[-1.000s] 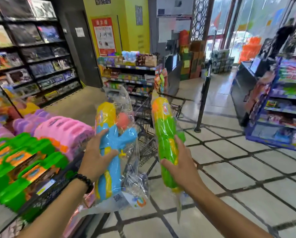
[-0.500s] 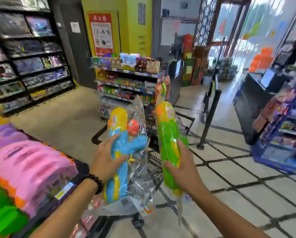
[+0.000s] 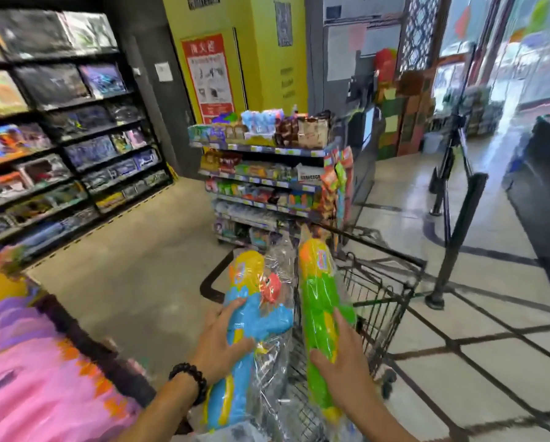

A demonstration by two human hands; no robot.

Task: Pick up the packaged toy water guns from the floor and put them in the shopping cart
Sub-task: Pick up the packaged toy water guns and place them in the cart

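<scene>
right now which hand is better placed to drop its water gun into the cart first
Right, probably. The right hand holds the green water gun directly over the shopping cart basket, while the left hand holds the blue water gun nearer the cart's left edge.

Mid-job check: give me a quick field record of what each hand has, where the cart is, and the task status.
left hand: grips the blue-and-yellow toy water gun in clear plastic packaging
right hand: grips the green-and-yellow toy water gun in clear plastic packaging
cart: black wire shopping cart directly ahead, behind and below both guns
guns' state: both held upright and apart, lifted off the floor
status: neither gun released into the cart yet
left of cart: pink packaged toys on a display
</scene>
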